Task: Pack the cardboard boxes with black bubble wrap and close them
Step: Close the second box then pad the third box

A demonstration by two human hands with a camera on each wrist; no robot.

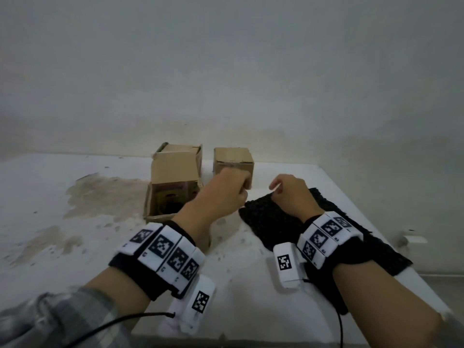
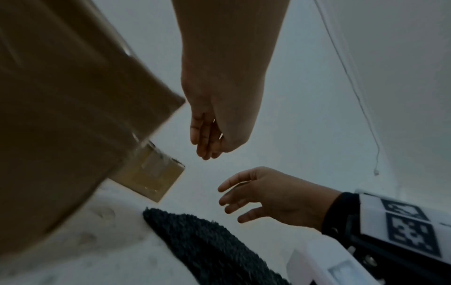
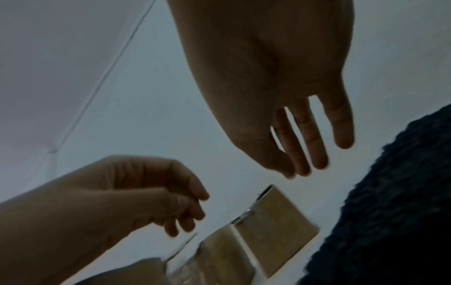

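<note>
Two cardboard boxes stand at the back of the table. The left box (image 1: pixel 173 182) is open, with its flaps up and a dark inside. The smaller right box (image 1: pixel 232 162) is closed. A sheet of black bubble wrap (image 1: pixel 271 219) lies flat on the right part of the table. My left hand (image 1: pixel 236 194) hovers between the open box and the wrap's far corner, its fingers (image 3: pixel 185 216) loosely curled and empty. My right hand (image 1: pixel 281 187) hovers over the wrap's far end, fingers (image 3: pixel 307 146) straight and holding nothing. The closed box (image 2: pixel 151 177) sits just beyond both hands.
The white table (image 1: pixel 75 247) has a brown stain on its left half. Its right edge (image 1: pixel 376 232) runs close by the wrap. A plain wall rises right behind the boxes. A thin cable (image 2: pixel 356 96) hangs down the wall on the right.
</note>
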